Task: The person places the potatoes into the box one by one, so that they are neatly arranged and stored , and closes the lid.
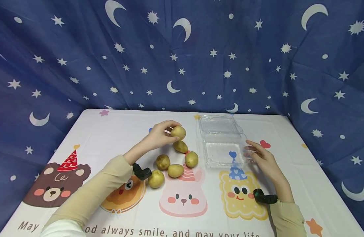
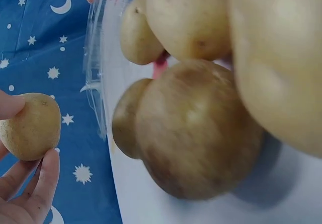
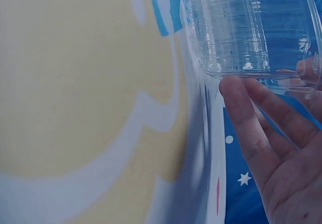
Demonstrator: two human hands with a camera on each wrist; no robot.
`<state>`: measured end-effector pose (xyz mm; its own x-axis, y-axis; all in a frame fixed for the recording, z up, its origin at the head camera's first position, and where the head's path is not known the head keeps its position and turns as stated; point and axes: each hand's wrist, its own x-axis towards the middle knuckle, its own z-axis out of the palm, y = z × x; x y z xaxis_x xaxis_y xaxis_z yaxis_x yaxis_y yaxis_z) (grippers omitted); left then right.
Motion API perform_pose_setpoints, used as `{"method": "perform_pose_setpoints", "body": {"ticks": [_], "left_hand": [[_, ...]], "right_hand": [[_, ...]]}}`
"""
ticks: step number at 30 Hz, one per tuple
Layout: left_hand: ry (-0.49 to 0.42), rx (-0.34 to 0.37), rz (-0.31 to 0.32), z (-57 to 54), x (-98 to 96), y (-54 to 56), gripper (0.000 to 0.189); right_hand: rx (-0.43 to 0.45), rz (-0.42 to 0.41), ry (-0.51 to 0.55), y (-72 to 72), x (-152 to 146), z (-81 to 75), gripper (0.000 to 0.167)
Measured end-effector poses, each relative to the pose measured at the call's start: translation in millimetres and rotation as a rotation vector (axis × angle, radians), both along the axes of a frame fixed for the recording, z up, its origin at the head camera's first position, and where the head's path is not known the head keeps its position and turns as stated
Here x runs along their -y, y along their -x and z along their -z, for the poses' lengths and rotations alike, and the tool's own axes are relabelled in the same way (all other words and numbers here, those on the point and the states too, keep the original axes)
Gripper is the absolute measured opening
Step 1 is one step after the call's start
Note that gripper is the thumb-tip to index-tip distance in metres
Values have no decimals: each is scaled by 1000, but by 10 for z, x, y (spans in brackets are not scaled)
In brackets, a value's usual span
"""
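Observation:
My left hand (image 1: pixel 159 135) pinches a potato (image 1: pixel 179 132) between thumb and fingers, just above the farthest of several loose potatoes (image 1: pixel 175 171) on the table. In the left wrist view the held potato (image 2: pixel 37 126) shows at the left, and a large brownish potato (image 2: pixel 196 128) fills the middle. To the right lies a clear plastic clamshell box (image 1: pixel 223 152) with its lid (image 1: pixel 218 124) folded back; no potato is in it. Fairly straight fingers of my right hand (image 1: pixel 264 161) touch the box's right side, as the right wrist view also shows at the plastic rim (image 3: pixel 251 74).
A white tablecloth (image 1: pixel 125 197) printed with cartoon figures covers the table. Behind and beside it hangs a dark blue curtain (image 1: pixel 199 92) with moons and stars. The table's far edge runs close behind the box lid.

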<state>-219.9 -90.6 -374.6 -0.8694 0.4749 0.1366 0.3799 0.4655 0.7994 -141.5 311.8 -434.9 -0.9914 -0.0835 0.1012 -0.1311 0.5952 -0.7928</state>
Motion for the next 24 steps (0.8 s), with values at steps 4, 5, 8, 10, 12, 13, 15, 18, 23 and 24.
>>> {"method": "perform_pose_setpoints", "body": {"ticks": [4,5,8,10,12,13,15,18,23,24], "left_hand": [[-14,-11,16,-45,-82,7,45],[-17,-15,20,-57,-101,6,45],[-33,-23,29,-99,-165,12,46],[-42,-29,34,-129,-208,20,46],[-48,-38,41,-156,-255,33,46],[-50,-41,46,-170,-279,40,46],[-59,-46,58,-196,-327,48,45],[-64,-59,79,-229,-400,58,45],[-66,-60,119,-274,-522,59,46],[-66,-59,126,-281,-547,58,46]], "right_hand": [[1,1,2,-20,4,-20,44],[3,1,3,-25,7,-27,45],[5,0,1,-22,5,-31,45],[7,-1,3,-20,4,-34,45],[7,-1,4,-20,5,-34,45],[5,-1,6,-19,5,-33,45],[5,2,6,-23,6,-34,45],[4,1,6,-21,2,-26,44],[12,3,5,-23,3,-27,44],[14,3,5,-24,5,-29,44]]}}
